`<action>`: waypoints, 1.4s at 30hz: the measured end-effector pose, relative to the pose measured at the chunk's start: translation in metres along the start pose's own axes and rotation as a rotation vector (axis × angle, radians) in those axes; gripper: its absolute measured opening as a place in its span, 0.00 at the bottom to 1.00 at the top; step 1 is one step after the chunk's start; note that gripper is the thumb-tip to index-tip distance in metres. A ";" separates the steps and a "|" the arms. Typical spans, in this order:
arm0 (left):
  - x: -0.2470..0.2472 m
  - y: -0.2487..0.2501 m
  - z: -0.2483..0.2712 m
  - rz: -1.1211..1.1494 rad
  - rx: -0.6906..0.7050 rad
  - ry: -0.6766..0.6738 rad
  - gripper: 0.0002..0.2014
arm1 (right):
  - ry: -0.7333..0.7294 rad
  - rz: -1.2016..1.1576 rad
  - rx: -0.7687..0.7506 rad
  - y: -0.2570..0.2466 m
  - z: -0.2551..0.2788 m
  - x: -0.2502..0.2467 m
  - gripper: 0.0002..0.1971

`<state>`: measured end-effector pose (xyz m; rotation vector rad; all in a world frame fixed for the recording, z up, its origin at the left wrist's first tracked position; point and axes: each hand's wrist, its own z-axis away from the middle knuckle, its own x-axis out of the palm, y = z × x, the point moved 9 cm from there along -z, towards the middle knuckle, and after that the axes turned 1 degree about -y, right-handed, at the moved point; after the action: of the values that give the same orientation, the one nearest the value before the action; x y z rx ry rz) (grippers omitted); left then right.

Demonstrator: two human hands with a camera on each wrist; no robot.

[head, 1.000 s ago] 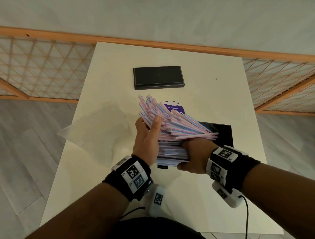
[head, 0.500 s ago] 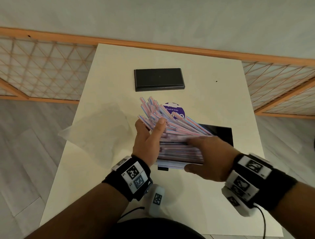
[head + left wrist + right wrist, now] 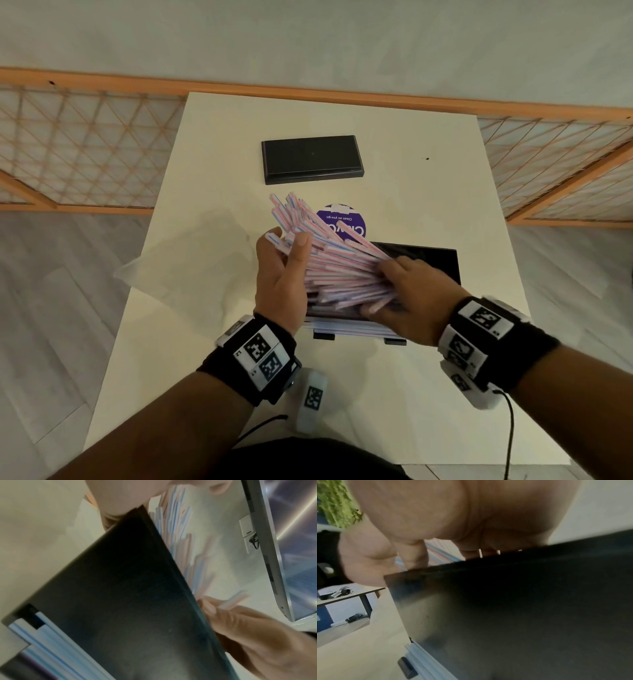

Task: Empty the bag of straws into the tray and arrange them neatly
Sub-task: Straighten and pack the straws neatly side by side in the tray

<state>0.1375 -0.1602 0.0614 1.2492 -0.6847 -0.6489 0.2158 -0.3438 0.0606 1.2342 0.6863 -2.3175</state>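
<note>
A thick bundle of pink, blue and white straws [image 3: 342, 270] lies fanned across the black tray [image 3: 431, 262], its left ends sticking up past the rim. My left hand [image 3: 287, 241] grips those raised left ends, thumb on top. My right hand [image 3: 380, 287] closes over the right ends, fingers on top and thumb underneath. The left wrist view shows the tray's dark wall [image 3: 128, 588] with straws [image 3: 176, 520] above it. The right wrist view shows my palm over the tray [image 3: 522, 608]. The empty clear bag [image 3: 191, 263] lies flat at the left.
A black rectangular lid [image 3: 311, 159] sits at the far middle of the white table [image 3: 428, 394]. A round purple sticker [image 3: 342, 221] is partly under the straws. An orange lattice rail [image 3: 85, 147] runs behind the table.
My right hand let go of the straws' near side, lifted over the bundle and now closes on its right ends. The straws lie lower in the tray. The left hand kept its hold.
</note>
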 end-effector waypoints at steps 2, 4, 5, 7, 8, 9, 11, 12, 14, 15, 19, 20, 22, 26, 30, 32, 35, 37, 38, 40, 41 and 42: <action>0.000 0.001 0.002 0.026 -0.021 0.011 0.36 | -0.036 0.029 0.001 -0.005 -0.001 0.006 0.43; 0.004 0.000 0.003 0.027 -0.048 -0.008 0.36 | -0.058 0.053 -0.010 -0.016 -0.005 0.008 0.48; 0.008 0.000 0.003 0.027 -0.056 -0.023 0.38 | -0.060 0.066 -0.010 -0.020 -0.008 0.007 0.53; 0.012 -0.004 0.001 0.021 -0.075 -0.047 0.40 | -0.064 0.061 0.001 -0.026 -0.012 0.003 0.61; 0.013 -0.006 0.001 0.016 -0.084 -0.056 0.39 | -0.070 0.050 0.010 -0.028 -0.013 0.002 0.63; 0.015 -0.008 0.000 0.013 -0.087 -0.069 0.38 | -0.074 0.053 0.021 -0.030 -0.014 0.003 0.62; 0.017 -0.014 -0.001 -0.007 -0.091 -0.094 0.34 | -0.053 0.108 0.024 -0.036 -0.015 0.005 0.58; 0.018 -0.017 -0.001 -0.023 -0.103 -0.105 0.32 | -0.037 0.142 0.011 -0.039 -0.015 0.006 0.56; 0.021 -0.021 -0.001 -0.054 -0.126 -0.137 0.35 | -0.008 0.167 -0.004 -0.045 -0.014 0.006 0.53; 0.021 -0.025 -0.001 -0.051 -0.138 -0.154 0.39 | 0.007 0.160 0.000 -0.045 -0.014 0.004 0.53; 0.013 -0.032 -0.004 -0.008 -0.147 -0.094 0.36 | 0.047 0.075 0.056 -0.033 -0.012 0.002 0.54; 0.011 -0.035 -0.005 0.015 -0.162 -0.071 0.35 | 0.038 0.047 0.069 -0.029 -0.011 0.005 0.54; 0.011 -0.037 -0.004 0.032 -0.171 -0.074 0.35 | 0.006 0.016 0.061 -0.025 -0.010 0.011 0.54; 0.019 -0.031 -0.001 0.012 -0.157 -0.117 0.43 | -0.051 0.072 0.040 -0.025 -0.010 0.020 0.52; 0.020 -0.028 -0.001 -0.005 -0.125 -0.132 0.37 | -0.047 0.094 0.053 -0.026 -0.015 0.015 0.53; 0.018 -0.025 0.000 -0.020 -0.101 -0.130 0.35 | -0.091 0.040 0.060 -0.027 -0.015 0.018 0.50; 0.016 -0.028 0.000 -0.050 -0.103 -0.127 0.32 | -0.142 0.048 0.053 -0.032 -0.017 0.017 0.49; 0.019 -0.030 0.000 -0.081 -0.103 -0.155 0.36 | -0.112 0.116 0.043 -0.036 -0.018 0.008 0.47; 0.021 -0.032 0.000 -0.097 -0.102 -0.177 0.38 | -0.097 0.140 0.047 -0.038 -0.019 0.004 0.47; 0.024 -0.031 0.002 -0.134 -0.090 -0.225 0.35 | -0.087 0.157 0.072 -0.037 -0.019 0.003 0.52; 0.025 -0.030 0.004 -0.159 -0.077 -0.242 0.34 | -0.095 0.145 0.092 -0.035 -0.020 0.007 0.56; 0.025 -0.029 0.005 -0.185 -0.053 -0.249 0.33 | -0.105 0.123 0.116 -0.033 -0.020 0.011 0.60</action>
<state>0.1481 -0.1879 0.0370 1.2029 -0.7566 -0.9815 0.2046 -0.3073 0.0490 1.1594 0.4335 -2.3276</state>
